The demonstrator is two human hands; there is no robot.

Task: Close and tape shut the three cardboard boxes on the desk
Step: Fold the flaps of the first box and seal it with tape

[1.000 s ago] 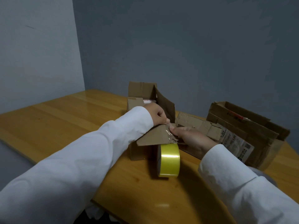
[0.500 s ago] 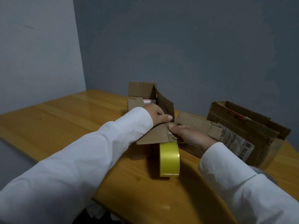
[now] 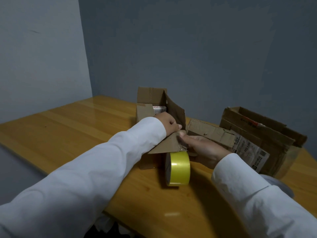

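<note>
While both white sleeves reach in from the bottom corners of the frame, the two hands meet at the near flap (image 3: 167, 143) of the small box (image 3: 145, 114) just above the middle of the picture. The left hand (image 3: 167, 121) sits with its fingers curled over the top edge of that flap, thumb tip pointing right, gripping the cardboard. The right hand (image 3: 204, 148) lies palm-side toward the box, its thumb pressing the flap's right corner where a scrap of clear tape glints; its other fingers are tucked behind the flap, so whether they curl round it cannot be told. The small box stands open, one tall flap (image 3: 175, 111) raised on its right side and a white carton (image 3: 159, 109) with red lettering showing inside. Directly below the held flap, a roll of yellow tape (image 3: 179, 168) stands on its edge on the wooden desk (image 3: 68, 126), touching or just beside the box's front. Right of the hands, a flat box (image 3: 228, 140) with a printed shipping label lies low, and behind it at the right edge of the frame a larger open box (image 3: 260, 127) stands with its flaps up.
</note>
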